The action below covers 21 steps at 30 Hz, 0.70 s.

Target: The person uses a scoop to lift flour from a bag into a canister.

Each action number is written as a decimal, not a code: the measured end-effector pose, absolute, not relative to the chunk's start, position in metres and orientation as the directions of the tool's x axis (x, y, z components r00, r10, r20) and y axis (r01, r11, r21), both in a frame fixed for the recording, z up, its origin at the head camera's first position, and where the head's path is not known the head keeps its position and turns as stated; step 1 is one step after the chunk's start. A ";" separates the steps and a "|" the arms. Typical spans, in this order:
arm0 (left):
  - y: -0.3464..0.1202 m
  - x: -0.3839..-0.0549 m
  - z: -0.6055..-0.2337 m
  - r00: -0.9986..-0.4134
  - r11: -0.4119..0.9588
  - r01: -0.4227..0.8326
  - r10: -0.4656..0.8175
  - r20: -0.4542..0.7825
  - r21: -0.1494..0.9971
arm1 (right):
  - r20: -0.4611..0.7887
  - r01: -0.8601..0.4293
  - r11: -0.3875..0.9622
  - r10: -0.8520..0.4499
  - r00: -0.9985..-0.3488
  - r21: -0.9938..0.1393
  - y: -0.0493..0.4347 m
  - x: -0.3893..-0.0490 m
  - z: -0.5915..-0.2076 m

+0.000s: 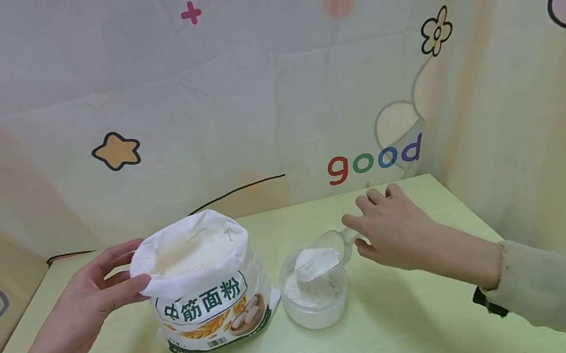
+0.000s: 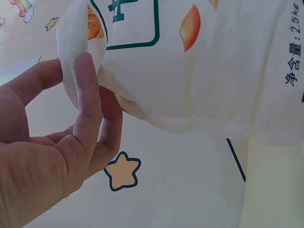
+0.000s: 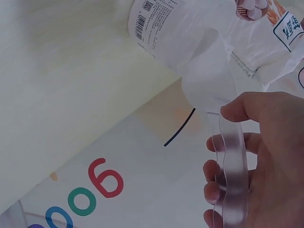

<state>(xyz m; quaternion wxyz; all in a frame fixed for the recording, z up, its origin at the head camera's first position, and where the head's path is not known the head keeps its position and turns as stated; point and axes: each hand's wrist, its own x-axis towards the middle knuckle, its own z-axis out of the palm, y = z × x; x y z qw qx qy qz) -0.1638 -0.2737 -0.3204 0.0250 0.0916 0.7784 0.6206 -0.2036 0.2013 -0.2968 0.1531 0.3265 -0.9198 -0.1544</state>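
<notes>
A white paper bag of flour (image 1: 170, 286) stands at the left of the table, its top folded outward and white flour showing inside. My left hand (image 1: 93, 294) pinches the folded rim on the bag's left side; the left wrist view shows thumb and fingers on both faces of that fold. In my right hand (image 1: 392, 231) I grip the handle of a clear plastic scoop (image 3: 232, 166). White flour (image 1: 315, 262) lies in the scoop's bowl. Tilted, the scoop sits over a round translucent tub (image 1: 315, 317), which holds flour and stands just right of the bag.
The pale green-yellow table (image 1: 413, 329) has its back edge against a printed cloth backdrop (image 1: 253, 87). Another cloth panel (image 1: 510, 118) rises along the right side.
</notes>
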 end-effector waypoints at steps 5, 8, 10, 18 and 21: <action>-0.274 -0.164 -0.321 -0.983 0.215 0.109 0.170 0.073 0.970 | 0.177 -0.557 0.715 -0.668 -0.723 0.423 0.199 -0.204 -0.301; -0.273 -0.164 -0.321 -0.982 0.205 0.116 0.173 0.081 0.972 | 0.184 -0.561 0.695 -0.687 -0.703 0.449 0.198 -0.205 -0.302; -0.273 -0.164 -0.322 -0.980 0.195 0.122 0.177 0.087 0.973 | 0.189 -0.563 0.689 -0.693 -0.696 0.456 0.197 -0.205 -0.302; -0.273 -0.164 -0.322 -0.981 0.195 0.118 0.175 0.084 0.974 | 0.208 -0.561 0.669 -0.713 -0.670 0.487 0.191 -0.204 -0.301; -0.273 -0.164 -0.322 -0.981 0.193 0.116 0.176 0.082 0.974 | 0.204 -0.555 0.658 -0.719 -0.665 0.508 0.190 -0.203 -0.300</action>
